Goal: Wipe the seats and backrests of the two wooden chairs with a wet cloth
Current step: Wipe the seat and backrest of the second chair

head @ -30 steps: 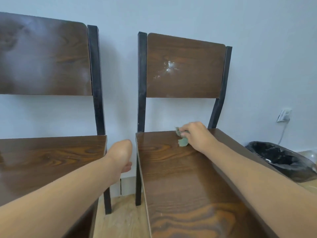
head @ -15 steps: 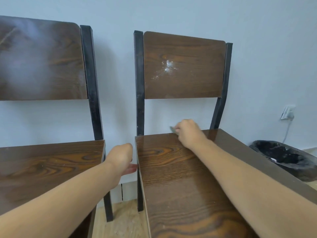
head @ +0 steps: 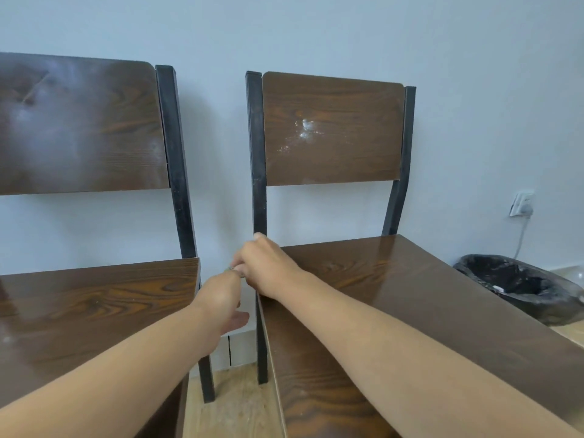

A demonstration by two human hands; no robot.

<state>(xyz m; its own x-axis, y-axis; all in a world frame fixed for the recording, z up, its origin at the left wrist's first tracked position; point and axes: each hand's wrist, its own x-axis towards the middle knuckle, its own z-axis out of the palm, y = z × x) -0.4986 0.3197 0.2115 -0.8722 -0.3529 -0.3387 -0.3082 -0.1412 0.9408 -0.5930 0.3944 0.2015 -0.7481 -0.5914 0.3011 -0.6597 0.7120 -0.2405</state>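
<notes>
Two dark wooden chairs with black metal frames stand side by side against the wall. The left chair's seat [head: 94,305] and backrest [head: 79,128] look hazy with smears. The right chair's seat [head: 410,295] is glossy, and its backrest [head: 331,131] carries a white splatter near the middle. My right hand [head: 268,263] sits at the back left corner of the right seat, closed on a small grey-green cloth [head: 230,269] that barely shows. My left hand [head: 222,298] hangs in the gap between the chairs, just under the right hand, fingers loosely spread.
A black bin with a dark liner [head: 521,286] stands on the floor at the right. A wall socket with a white plug and cord [head: 521,207] is above it. Light wooden floor [head: 234,406] shows between the chairs.
My right hand has slid left along the back of the right seat to its left corner with the cloth. My left hand has risen slightly to meet it.
</notes>
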